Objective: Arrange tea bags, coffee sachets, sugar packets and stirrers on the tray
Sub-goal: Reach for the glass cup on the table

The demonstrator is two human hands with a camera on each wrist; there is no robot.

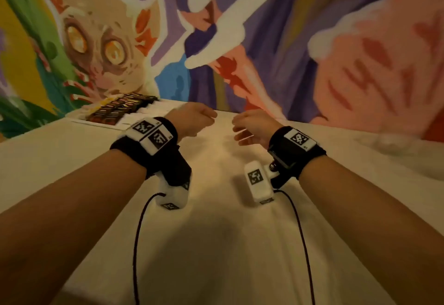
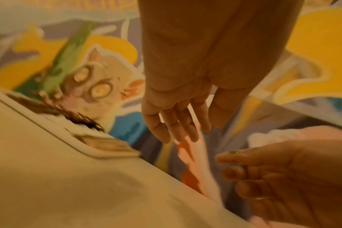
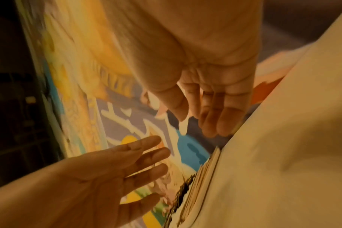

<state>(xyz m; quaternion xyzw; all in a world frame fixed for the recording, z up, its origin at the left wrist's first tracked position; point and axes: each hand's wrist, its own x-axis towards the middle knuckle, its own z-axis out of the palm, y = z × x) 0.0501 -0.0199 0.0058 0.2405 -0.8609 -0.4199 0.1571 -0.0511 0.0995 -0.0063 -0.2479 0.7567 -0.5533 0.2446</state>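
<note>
We hold our left hand point(image 1: 192, 119) and right hand point(image 1: 252, 125) loose-fingered and empty, side by side above the white table point(image 1: 216, 244), with the rows of dark packs point(image 1: 122, 109) lying far left.

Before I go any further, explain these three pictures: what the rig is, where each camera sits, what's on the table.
No machine here: a person's two bare hands. The wide picture comes from a head-worn camera looking down at the left hand and right hand, each wearing a black wristband with printed markers. The other two come from cameras on each wrist, looking along the fingers. Both hands hover open above a white-clothed table, holding nothing. A tray of dark packets lies at its far left, before a painted wall.
</note>
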